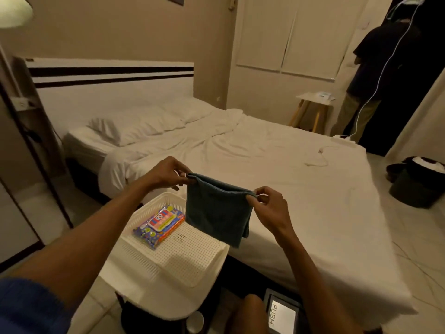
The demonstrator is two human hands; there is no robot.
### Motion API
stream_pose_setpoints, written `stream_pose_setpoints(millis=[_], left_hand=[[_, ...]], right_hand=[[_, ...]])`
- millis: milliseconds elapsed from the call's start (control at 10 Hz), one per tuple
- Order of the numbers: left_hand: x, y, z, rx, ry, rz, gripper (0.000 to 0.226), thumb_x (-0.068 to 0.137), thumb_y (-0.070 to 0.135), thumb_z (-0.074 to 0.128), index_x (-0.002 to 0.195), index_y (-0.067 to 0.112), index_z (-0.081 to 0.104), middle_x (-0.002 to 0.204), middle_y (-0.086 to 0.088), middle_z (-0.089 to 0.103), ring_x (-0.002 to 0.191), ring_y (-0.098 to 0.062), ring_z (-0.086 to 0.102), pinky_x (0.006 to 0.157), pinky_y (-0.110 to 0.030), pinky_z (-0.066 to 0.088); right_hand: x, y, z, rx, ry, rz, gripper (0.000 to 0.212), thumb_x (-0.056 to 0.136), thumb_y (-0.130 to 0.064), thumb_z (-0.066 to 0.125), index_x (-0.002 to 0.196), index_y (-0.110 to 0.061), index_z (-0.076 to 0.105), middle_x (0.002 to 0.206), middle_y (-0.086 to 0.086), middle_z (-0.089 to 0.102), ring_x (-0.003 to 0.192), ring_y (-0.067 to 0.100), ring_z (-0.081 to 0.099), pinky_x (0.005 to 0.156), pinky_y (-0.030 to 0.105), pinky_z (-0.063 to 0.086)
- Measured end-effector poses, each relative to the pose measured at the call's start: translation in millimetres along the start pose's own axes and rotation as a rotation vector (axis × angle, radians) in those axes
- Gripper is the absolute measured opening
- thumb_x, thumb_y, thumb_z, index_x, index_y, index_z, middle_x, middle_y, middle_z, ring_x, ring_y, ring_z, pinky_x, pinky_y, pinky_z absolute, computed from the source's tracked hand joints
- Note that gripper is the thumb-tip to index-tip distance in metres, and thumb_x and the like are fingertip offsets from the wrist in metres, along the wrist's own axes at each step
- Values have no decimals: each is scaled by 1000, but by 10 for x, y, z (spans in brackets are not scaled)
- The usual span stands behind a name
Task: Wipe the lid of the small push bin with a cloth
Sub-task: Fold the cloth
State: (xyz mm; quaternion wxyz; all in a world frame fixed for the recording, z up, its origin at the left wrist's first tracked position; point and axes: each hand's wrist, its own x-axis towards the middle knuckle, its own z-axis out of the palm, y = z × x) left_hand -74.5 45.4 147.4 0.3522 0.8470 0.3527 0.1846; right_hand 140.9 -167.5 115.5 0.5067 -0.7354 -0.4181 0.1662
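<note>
A dark teal cloth [216, 213] hangs folded in the air above the bedside. My left hand [168, 174] pinches its upper left corner and my right hand [269, 208] pinches its upper right corner. The small push bin [281, 314] stands on the floor at the bottom of the view, below my right forearm. Its dark frame holds a pale flap lid marked PUSH. My knee hides part of the bin's left side.
A white perforated basket [183, 251] holding a colourful pack of wipes [159, 225] sits on a small white table by the bed [289, 179]. A dark bin [416, 186] stands far right. A person stands in the doorway [375, 75] beside a stool [310, 107].
</note>
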Motion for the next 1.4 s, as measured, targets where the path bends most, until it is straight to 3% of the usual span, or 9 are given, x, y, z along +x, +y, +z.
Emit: stream_pose_setpoints(millis=[200, 400, 500, 600, 700, 800, 900, 1100, 1400], left_hand=[[-119, -654, -186, -123, 36, 19, 15, 92, 24, 66, 93, 10, 71, 91, -3, 73, 87, -7, 68, 84, -24, 54], [1, -1056, 68, -218, 144, -59, 12, 94, 21, 64, 85, 13, 67, 79, 3, 67, 75, 4, 63, 69, -15, 50], [243, -1353, 525, -114, 183, -139, 14, 88, 30, 70, 78, 22, 64, 75, 2, 66, 70, -6, 60, 64, -18, 47], [420, -1725, 1026, -22, 146, -225, 24, 79, 36, 72, 97, 20, 66, 90, -4, 70, 81, -21, 66, 76, -35, 54], [420, -1786, 1286, 96, 182, -199, 33, 83, 23, 74, 113, 14, 66, 106, -6, 70, 97, -22, 65, 88, -36, 51], [333, -1791, 1355, 185, 135, -129, 21, 88, 19, 68, 108, 15, 69, 101, -2, 71, 90, -17, 63, 81, -30, 47], [117, -1936, 1400, 284, 35, -142, 15, 87, 21, 67, 103, 22, 69, 98, 0, 70, 84, -16, 62, 78, -31, 48], [-275, -2045, 1576, 526, -237, -92, 35, 85, 34, 66, 118, 22, 63, 118, -3, 59, 112, -23, 58, 91, -38, 49], [-235, -1568, 1648, 512, -216, -121, 41, 93, 38, 57, 130, 22, 59, 132, -2, 60, 123, -23, 57, 99, -31, 43]], right_hand=[[-92, 31, 663, 52, -114, 15, 8, 93, -22, 72, 91, -21, 65, 79, -6, 73, 76, 19, 73, 69, 30, 60], [-91, 208, 1109, 215, -98, 154, 10, 92, -16, 72, 94, -14, 62, 88, 9, 74, 77, 24, 75, 58, 34, 64], [74, 583, 1342, 82, -65, 267, 11, 86, -16, 73, 89, -14, 63, 76, 9, 72, 67, 26, 74, 60, 46, 63], [186, 998, 1451, -295, -120, 218, 10, 84, -19, 65, 93, -20, 61, 82, 3, 70, 77, 25, 70, 69, 39, 58], [247, 1216, 1445, -429, -86, 71, 15, 90, -9, 56, 104, -13, 61, 86, 8, 70, 79, 29, 68, 62, 29, 43], [343, 1262, 1510, -428, -127, 15, 17, 89, -11, 59, 104, -16, 63, 86, 6, 73, 79, 27, 69, 64, 33, 50], [325, 1326, 1662, -414, -247, -63, 17, 87, -11, 61, 102, -15, 67, 93, 7, 72, 87, 25, 67, 67, 30, 42], [121, 1464, 1880, -777, -578, -184, 21, 92, -21, 55, 106, -12, 67, 114, 13, 67, 111, 33, 60, 93, 38, 43], [-9, 1245, 1327, -603, -217, -150, 20, 92, -26, 58, 104, -16, 70, 106, 9, 70, 101, 32, 64, 88, 41, 48]])
